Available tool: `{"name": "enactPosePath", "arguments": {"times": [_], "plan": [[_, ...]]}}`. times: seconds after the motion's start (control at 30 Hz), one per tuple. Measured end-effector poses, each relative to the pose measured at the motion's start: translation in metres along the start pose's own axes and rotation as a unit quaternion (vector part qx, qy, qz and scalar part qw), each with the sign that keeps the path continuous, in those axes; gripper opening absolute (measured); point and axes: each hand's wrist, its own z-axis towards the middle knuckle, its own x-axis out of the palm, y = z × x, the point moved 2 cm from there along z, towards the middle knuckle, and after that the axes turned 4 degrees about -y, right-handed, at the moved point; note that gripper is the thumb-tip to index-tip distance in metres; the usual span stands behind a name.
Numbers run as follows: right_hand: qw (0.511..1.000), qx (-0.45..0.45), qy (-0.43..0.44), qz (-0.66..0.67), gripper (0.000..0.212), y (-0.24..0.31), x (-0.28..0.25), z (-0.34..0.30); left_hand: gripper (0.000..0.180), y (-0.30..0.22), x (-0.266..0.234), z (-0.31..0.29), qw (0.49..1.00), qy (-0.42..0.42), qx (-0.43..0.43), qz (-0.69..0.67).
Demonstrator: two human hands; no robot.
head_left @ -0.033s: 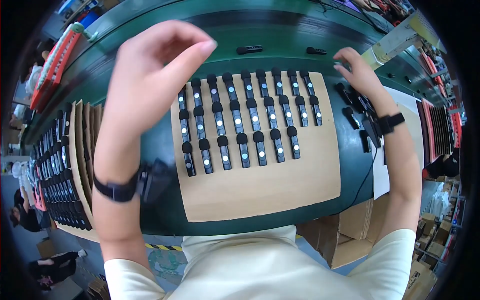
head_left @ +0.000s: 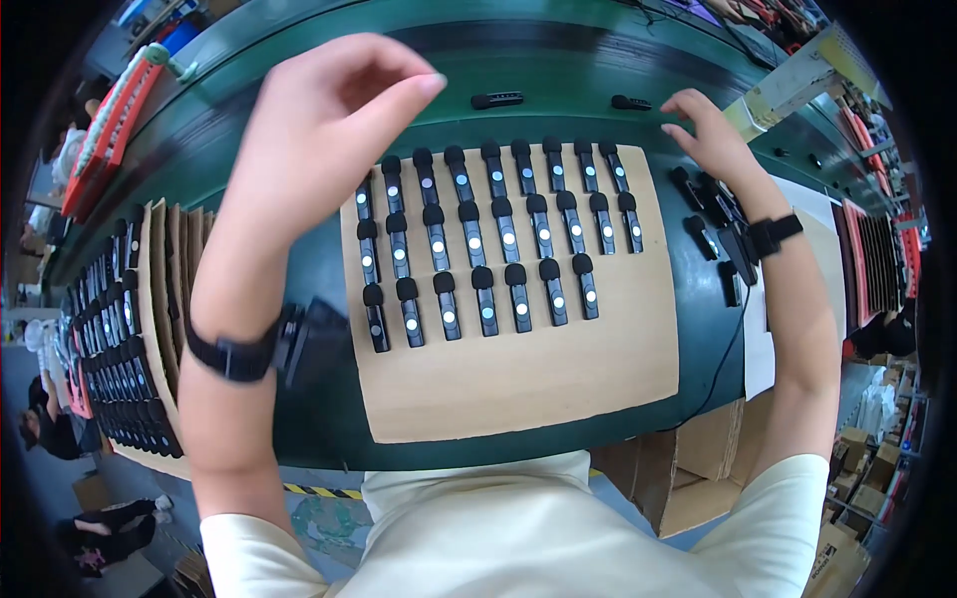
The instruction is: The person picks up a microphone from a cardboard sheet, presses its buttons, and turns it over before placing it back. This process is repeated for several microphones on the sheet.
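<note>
A cardboard sheet (head_left: 518, 384) carries three rows of small black clip-on microphones (head_left: 507, 231) with foam tops and pale round dots. Over its far left corner hovers my left hand (head_left: 329, 120), slightly blurred; its fingers are curled in and the thumb tip meets them. Whatever sits between those tips, if anything, is hidden. A single microphone (head_left: 496, 100) lies on the green table to the right of that hand. My right hand (head_left: 710, 140), thumb and fingers apart with nothing between them, is just right of another loose microphone (head_left: 631, 103).
More loose black microphones (head_left: 701, 237) lie beneath my right forearm, near a thin black cable (head_left: 733, 369). Cardboard sheets stacked on edge with microphones (head_left: 120, 339) stand at the left. An open cardboard box (head_left: 703, 468) is below the table's right front edge. A beam (head_left: 797, 85) rises far right.
My left hand has shifted a little right and away from me. My right hand has edged slightly left and farther away. The microphones stay where they were.
</note>
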Motion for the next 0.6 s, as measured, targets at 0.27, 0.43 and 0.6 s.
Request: {"name": "enactPosePath", "arguments": {"times": [0.27, 0.43, 0.6], "plan": [[0.998, -0.007, 0.048, -0.046, 0.026, -0.025, 0.047, 0.057, 0.015, 0.077, 0.045, 0.076, 0.951, 0.164, -0.030, 0.261], [0.996, -0.016, 0.084, -0.026, 0.022, -0.031, 0.063, 0.064, 0.017, 0.106, 0.056, 0.102, 0.915, 0.225, -0.052, 0.330], [0.994, 0.037, 0.088, 0.044, 0.020, -0.014, 0.051, 0.062, 0.022, 0.132, 0.069, 0.104, 0.896, 0.272, -0.057, 0.347]]}}
